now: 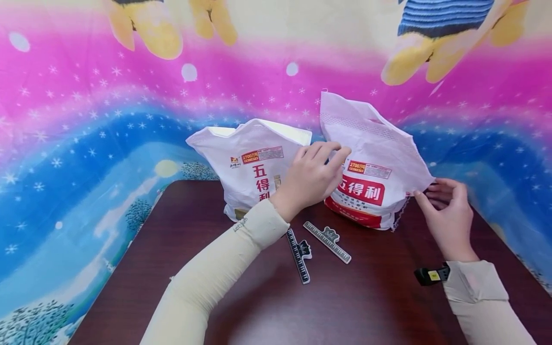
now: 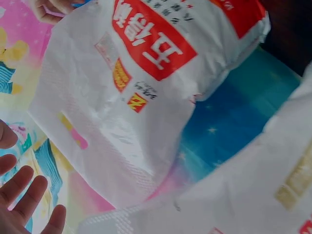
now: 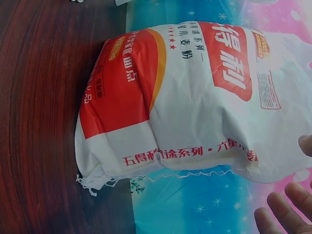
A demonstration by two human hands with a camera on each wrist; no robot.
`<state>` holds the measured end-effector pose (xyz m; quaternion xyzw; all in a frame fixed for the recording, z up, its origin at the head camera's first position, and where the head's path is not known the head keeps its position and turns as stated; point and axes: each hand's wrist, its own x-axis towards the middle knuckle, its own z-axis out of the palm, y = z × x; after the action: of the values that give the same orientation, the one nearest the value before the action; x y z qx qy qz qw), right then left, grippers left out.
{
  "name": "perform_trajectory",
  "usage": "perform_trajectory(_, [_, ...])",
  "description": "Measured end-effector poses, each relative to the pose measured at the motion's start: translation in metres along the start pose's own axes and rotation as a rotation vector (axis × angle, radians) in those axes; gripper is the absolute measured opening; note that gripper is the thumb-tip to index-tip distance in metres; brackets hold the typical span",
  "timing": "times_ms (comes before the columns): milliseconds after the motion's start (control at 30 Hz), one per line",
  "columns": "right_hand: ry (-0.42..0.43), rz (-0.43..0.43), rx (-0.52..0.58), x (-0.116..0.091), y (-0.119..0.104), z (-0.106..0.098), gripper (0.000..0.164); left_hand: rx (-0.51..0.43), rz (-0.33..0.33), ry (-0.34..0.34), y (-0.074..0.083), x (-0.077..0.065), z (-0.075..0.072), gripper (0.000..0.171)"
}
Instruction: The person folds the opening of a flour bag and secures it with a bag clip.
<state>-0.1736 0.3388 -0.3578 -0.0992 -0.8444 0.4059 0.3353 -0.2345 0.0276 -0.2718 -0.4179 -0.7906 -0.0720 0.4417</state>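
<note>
A white flour bag with a red label stands at the right, its top up and a thread-sewn seam along its right side. My left hand reaches between this bag and a second white flour bag to the left. In the left wrist view, the spread fingers hold nothing and stand apart from the red-labelled bag. My right hand is at the right bag's upper right corner. Its thumb and loosely bent fingers lie beside the bag's edge in the right wrist view.
Two keyboard-patterned clips, a black clip and a grey clip, lie on the dark wooden table in front of the bags. A colourful printed cloth hangs behind and around the table. A black strap is at my right wrist.
</note>
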Motion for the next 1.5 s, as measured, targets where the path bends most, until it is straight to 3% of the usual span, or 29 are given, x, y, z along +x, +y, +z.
perform_trajectory(267, [-0.03,0.018,0.033,-0.001,0.0,0.002,0.055,0.02,-0.032,-0.051,0.004,0.019,0.003,0.037])
perform_trajectory(567, [-0.061,0.01,-0.015,-0.002,-0.002,0.002,0.055,-0.017,-0.078,-0.186,-0.005,0.036,0.008,0.042])
perform_trajectory(900, [-0.059,-0.01,0.016,-0.001,-0.002,0.005,0.054,-0.02,-0.048,-0.178,-0.005,0.06,0.011,0.045])
perform_trajectory(1100, [-0.07,0.011,0.008,0.002,0.0,0.007,0.053,0.002,-0.024,-0.212,-0.009,0.072,0.018,0.047])
perform_trajectory(1300, [-0.106,0.036,0.004,0.005,0.0,0.009,0.054,-0.05,-0.062,-0.229,-0.012,0.079,0.027,0.046])
perform_trajectory(1500, [-0.149,0.035,-0.01,0.009,0.0,0.01,0.054,-0.114,-0.027,-0.197,-0.013,0.084,0.034,0.046])
